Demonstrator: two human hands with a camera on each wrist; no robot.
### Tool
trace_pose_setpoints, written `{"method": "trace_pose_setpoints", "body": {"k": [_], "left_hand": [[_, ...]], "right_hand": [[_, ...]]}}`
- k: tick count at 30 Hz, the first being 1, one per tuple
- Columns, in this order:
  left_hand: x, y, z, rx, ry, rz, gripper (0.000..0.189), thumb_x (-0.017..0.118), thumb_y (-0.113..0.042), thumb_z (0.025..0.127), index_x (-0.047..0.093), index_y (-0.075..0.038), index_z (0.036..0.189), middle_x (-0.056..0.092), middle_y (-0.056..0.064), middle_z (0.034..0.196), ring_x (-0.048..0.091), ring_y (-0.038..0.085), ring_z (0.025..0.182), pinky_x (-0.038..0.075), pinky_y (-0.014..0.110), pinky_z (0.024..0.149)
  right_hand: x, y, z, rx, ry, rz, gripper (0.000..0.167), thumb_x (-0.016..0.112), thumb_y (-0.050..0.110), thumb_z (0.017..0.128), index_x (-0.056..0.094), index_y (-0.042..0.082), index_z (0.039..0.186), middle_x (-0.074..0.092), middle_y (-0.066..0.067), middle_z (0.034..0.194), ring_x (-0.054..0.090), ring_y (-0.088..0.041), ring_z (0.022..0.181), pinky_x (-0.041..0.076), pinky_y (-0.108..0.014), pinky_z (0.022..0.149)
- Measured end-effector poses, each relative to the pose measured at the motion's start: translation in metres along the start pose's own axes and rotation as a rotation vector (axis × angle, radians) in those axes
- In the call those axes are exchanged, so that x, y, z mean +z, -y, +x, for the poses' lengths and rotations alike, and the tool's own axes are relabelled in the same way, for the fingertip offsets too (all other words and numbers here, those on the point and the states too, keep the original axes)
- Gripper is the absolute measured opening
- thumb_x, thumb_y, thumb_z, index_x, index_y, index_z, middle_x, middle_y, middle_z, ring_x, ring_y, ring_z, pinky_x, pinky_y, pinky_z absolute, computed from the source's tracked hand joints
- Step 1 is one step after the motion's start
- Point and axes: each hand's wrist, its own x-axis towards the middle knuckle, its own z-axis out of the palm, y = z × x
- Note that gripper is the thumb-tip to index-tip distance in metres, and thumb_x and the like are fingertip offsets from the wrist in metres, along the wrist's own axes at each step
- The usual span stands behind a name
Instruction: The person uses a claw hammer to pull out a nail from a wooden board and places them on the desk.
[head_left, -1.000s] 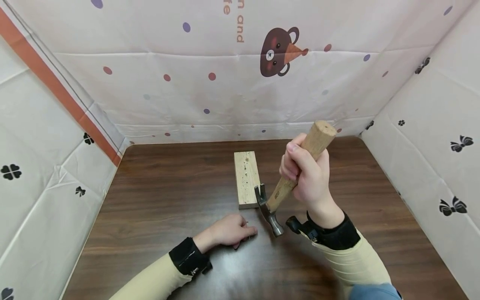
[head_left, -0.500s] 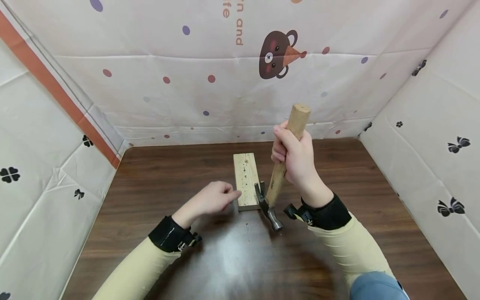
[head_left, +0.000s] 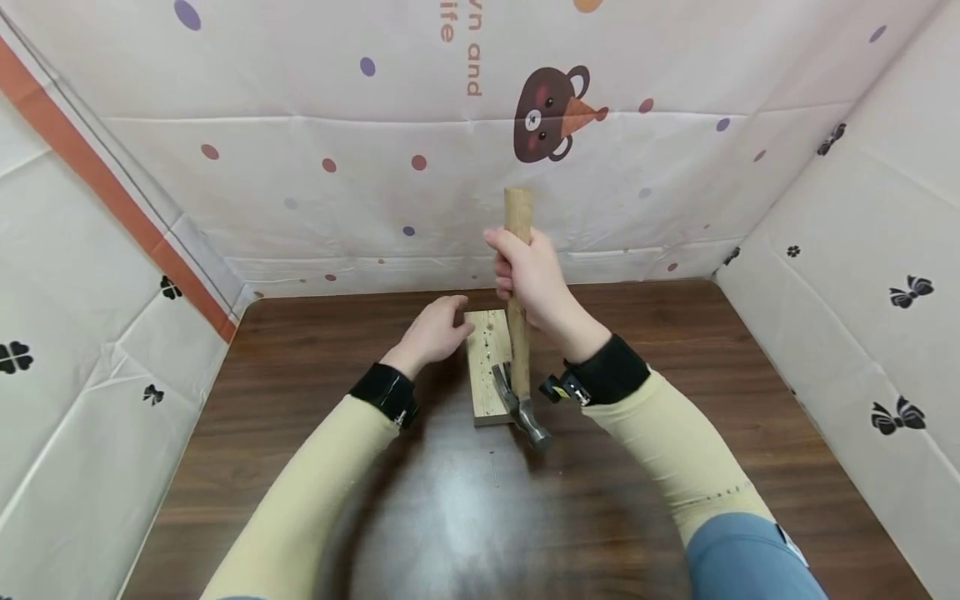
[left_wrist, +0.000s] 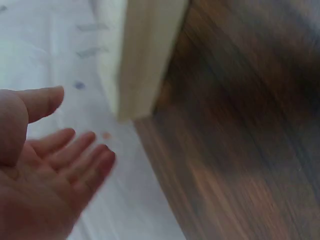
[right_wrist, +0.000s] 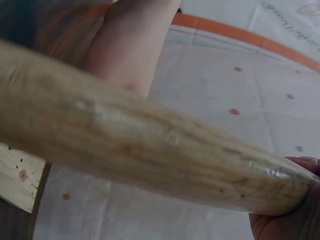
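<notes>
Hammer (head_left: 518, 342) hangs head-down from the right hand (head_left: 534, 279), with its wooden handle pointing up. That hand grips the handle tight, near the top end, likely because a firm hold there stops the heavy metal head from swinging. The head is down low, over the right near part of the wood block (head_left: 483, 358). I can't tell if it touches the wood.

The left hand (head_left: 431, 333) holds nothing. Its fingers are loose and spread from the thumb, just beside the far left edge of the block. The left wrist view shows a small gap there. A hand so close, with its thumb apart, looks well placed to steady the wood.

The block lies flat on the brown table (head_left: 300, 417), long side running near to far, so it should sit still. Little dark spots run along its top, too small to tell what they are.

A thin nail (head_left: 493, 469) lies on the table, nearer than the block. Neither hand touches it, and lying on its side it should stay put.
</notes>
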Motion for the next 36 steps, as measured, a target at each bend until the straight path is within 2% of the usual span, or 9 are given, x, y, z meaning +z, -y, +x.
{"method": "trace_pose_setpoints", "body": {"k": [2,5,9,12,18,23,28,36], "left_hand": [[0.003,0.006,0.01,0.01,0.034,-0.016,0.06,0.062,-0.022,0.109,0.043,0.003,0.161,0.048,0.021,0.161,0.042,0.034,0.152,0.033,0.046,0.124],[0.008,0.01,0.021,0.029,0.082,-0.049,0.063,0.06,-0.02,0.11,0.036,0.004,0.164,0.04,0.021,0.167,0.035,0.034,0.156,0.028,0.045,0.127],[0.017,0.013,0.027,0.033,0.132,-0.055,0.065,0.061,-0.021,0.109,0.036,0.005,0.163,0.041,0.022,0.166,0.037,0.034,0.155,0.031,0.044,0.126],[0.022,0.017,0.028,-0.002,0.151,-0.041,0.065,0.065,-0.022,0.107,0.041,0.004,0.161,0.046,0.02,0.163,0.041,0.032,0.153,0.033,0.043,0.124],[0.024,0.02,0.028,-0.084,0.148,-0.056,0.066,0.077,-0.024,0.1,0.052,-0.001,0.157,0.055,0.017,0.157,0.049,0.031,0.147,0.037,0.043,0.122],[0.023,0.018,0.029,-0.131,0.154,-0.074,0.062,0.078,-0.024,0.099,0.057,-0.004,0.154,0.06,0.016,0.152,0.054,0.03,0.14,0.04,0.043,0.118],[0.024,0.015,0.033,-0.151,0.137,-0.082,0.058,0.079,-0.024,0.098,0.06,-0.005,0.15,0.063,0.015,0.147,0.056,0.031,0.136,0.042,0.043,0.117],[0.028,0.012,0.039,-0.158,0.14,-0.103,0.059,0.079,-0.024,0.099,0.058,-0.005,0.152,0.062,0.016,0.148,0.055,0.032,0.139,0.041,0.043,0.118]], "right_hand": [[0.003,-0.004,0.01,0.023,-0.005,0.0,0.039,0.057,0.019,0.108,0.04,0.014,0.074,0.026,0.007,0.054,0.027,-0.006,0.043,0.027,-0.022,0.044],[0.005,-0.009,0.021,0.056,-0.04,-0.002,0.039,0.057,0.02,0.108,0.039,0.015,0.074,0.026,0.007,0.054,0.028,-0.006,0.044,0.029,-0.022,0.044],[0.006,-0.016,0.033,0.087,-0.069,-0.021,0.035,0.056,0.021,0.109,0.04,0.014,0.079,0.027,0.006,0.055,0.029,-0.007,0.044,0.03,-0.022,0.044],[0.006,-0.022,0.039,0.107,-0.081,-0.034,0.033,0.056,0.022,0.109,0.041,0.014,0.082,0.028,0.006,0.056,0.03,-0.007,0.044,0.031,-0.023,0.044],[0.004,-0.03,0.05,0.148,-0.11,-0.018,0.029,0.058,0.021,0.108,0.041,0.014,0.085,0.029,0.007,0.056,0.031,-0.006,0.044,0.032,-0.021,0.043],[0.006,-0.034,0.059,0.178,-0.121,-0.009,0.028,0.057,0.021,0.108,0.041,0.014,0.087,0.029,0.007,0.056,0.031,-0.006,0.045,0.033,-0.021,0.043],[0.013,-0.034,0.067,0.164,-0.143,-0.043,0.024,0.058,0.022,0.108,0.043,0.014,0.091,0.034,0.005,0.059,0.035,-0.008,0.046,0.034,-0.022,0.044],[0.013,-0.035,0.072,0.107,-0.201,-0.077,0.022,0.06,0.023,0.108,0.046,0.013,0.093,0.039,0.003,0.059,0.038,-0.009,0.046,0.034,-0.023,0.044]]}}
